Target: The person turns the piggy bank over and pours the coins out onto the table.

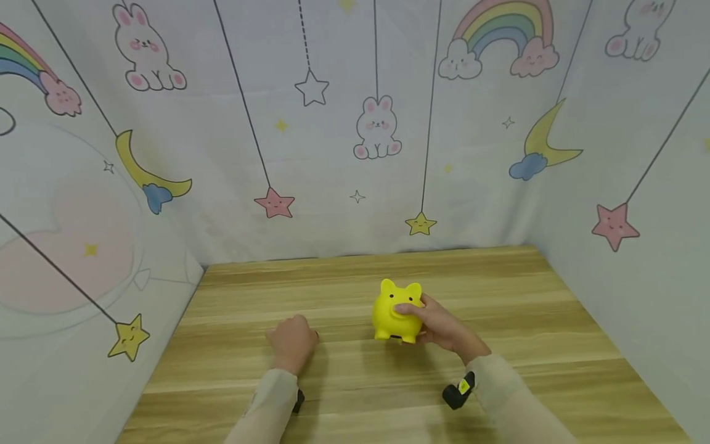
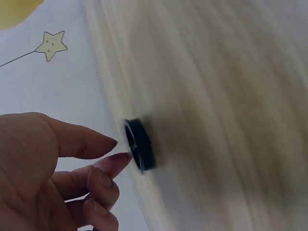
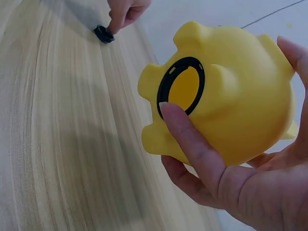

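A yellow piggy bank (image 1: 388, 324) is in the grip of my right hand (image 1: 444, 327), held above the table with its snout toward the head camera. The right wrist view shows its underside, where a black ring (image 3: 163, 94) surrounds an uncovered round hole; my index fingertip touches that ring. Farther left, my left hand (image 1: 294, 342) is low over the table. Beside its fingertips in the left wrist view is a round black plug (image 2: 140, 145), slightly blurred, on the wood. The index fingertip is at the plug's rim, with the thumb tip a little apart from it.
The wood-grain table (image 1: 355, 394) is bounded by pale cloth walls (image 1: 333, 234) at the back and both sides, printed with stars, rabbits and rainbows. A black wrist camera (image 1: 458, 391) sits at my right cuff.
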Action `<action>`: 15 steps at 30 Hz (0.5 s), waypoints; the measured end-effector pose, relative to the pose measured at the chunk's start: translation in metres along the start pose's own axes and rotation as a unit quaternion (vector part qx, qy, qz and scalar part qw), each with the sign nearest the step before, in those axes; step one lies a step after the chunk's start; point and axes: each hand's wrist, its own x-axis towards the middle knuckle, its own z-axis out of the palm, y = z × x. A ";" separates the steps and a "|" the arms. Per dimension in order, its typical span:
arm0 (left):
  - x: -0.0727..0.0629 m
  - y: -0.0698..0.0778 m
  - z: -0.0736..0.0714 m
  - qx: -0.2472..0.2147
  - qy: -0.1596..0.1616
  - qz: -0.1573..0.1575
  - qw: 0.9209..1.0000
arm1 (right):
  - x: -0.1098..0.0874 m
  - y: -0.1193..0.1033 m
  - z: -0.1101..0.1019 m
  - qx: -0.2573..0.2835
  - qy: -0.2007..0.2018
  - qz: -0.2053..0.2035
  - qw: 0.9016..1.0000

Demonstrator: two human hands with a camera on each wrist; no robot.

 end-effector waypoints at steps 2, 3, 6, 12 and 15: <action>-0.001 0.003 0.000 -0.027 -0.008 0.008 1.000 | 0.000 0.001 0.002 -0.015 0.010 -0.009 1.000; -0.002 0.005 0.000 -0.058 -0.016 0.017 0.998 | 0.000 0.001 0.003 -0.020 0.013 -0.014 1.000; -0.006 0.021 -0.004 -0.208 -0.075 0.057 0.974 | 0.000 0.004 0.004 -0.034 0.018 -0.033 0.999; -0.014 0.054 -0.012 -0.456 -0.286 0.078 0.839 | -0.002 0.012 0.009 -0.101 0.030 -0.104 0.989; -0.017 0.065 -0.011 -0.483 -0.325 0.079 0.809 | -0.003 0.017 0.013 -0.132 0.023 -0.133 0.982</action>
